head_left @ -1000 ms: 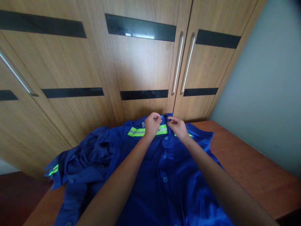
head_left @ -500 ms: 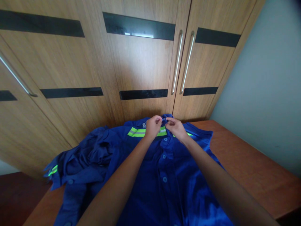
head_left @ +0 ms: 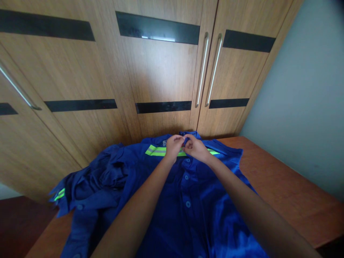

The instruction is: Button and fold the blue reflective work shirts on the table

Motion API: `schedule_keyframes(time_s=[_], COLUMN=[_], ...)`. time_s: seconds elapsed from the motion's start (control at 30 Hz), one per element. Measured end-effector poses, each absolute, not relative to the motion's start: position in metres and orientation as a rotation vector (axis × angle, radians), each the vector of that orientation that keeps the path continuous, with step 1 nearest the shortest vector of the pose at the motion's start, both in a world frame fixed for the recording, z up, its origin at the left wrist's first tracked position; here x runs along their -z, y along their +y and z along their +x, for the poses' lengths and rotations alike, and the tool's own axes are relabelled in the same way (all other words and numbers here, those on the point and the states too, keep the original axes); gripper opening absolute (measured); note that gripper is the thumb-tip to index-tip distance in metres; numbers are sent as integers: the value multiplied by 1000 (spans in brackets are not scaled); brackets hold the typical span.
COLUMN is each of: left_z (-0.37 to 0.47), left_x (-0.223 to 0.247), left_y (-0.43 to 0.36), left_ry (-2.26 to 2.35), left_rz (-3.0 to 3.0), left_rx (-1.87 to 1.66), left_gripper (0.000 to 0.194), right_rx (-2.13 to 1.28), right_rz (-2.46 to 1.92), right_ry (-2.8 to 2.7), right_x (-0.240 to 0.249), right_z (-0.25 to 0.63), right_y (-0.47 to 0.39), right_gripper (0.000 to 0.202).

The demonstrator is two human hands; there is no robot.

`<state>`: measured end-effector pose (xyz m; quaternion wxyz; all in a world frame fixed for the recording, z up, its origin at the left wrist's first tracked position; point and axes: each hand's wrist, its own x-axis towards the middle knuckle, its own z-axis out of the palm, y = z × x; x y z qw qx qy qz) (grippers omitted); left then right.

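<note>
Both hands meet at the collar of a blue work shirt spread front-up on a wooden table. The left hand pinches the collar fabric with curled fingers; the right hand, touching it, grips the facing edge the same way. Just below the hands runs the shirt's row of buttons, and a yellow-green reflective stripe lies just left of the left hand. Beyond the hands stand wardrobe doors.

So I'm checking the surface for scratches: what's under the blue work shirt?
The blue work shirt lies on a brown wooden table, bare at its right. Both hands, left hand and right hand, pinch its collar. The wood beneath the cloth is covered.
</note>
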<state>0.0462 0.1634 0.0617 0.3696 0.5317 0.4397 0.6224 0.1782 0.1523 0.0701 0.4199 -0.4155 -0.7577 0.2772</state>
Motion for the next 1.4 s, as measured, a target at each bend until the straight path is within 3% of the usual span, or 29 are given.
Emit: schedule_keyframes(time_s=[0.23, 0.5, 0.67, 1.0, 1.17, 1.3, 1.4], left_z=[49, 52, 49, 26, -15, -51, -68], left_x=[-58, -58, -57, -64, -70, -62, -54], left_y=[166, 163, 162, 156, 178, 193, 193], left_ry=[1146, 1169, 1189, 1440, 1781, 1968, 2028], left_rz=[1214, 1280, 1473, 2094, 2172, 2170, 2171], left_rx=[-1602, -1618, -1642, -1429, -1261, -931, -727], left_gripper=[7, 5, 4, 9, 30, 17, 18], right_rx=[-489, -191, -421, -829, -603, -401, -335], right_rz=[-1151, -1294, -1341, -1336, -1565, -1747, -1864], right_ry=[-1866, -1859, -1659, -1594, -1646, -1806, -1944], right_x=[-72, -86, -89, -60, -42, -23, -8], right_z=[183, 179, 179, 195, 226, 243, 250], right_y=[158, 151, 159, 183, 202, 208, 204], right_gripper=[24, 13, 7, 17, 19, 35, 31])
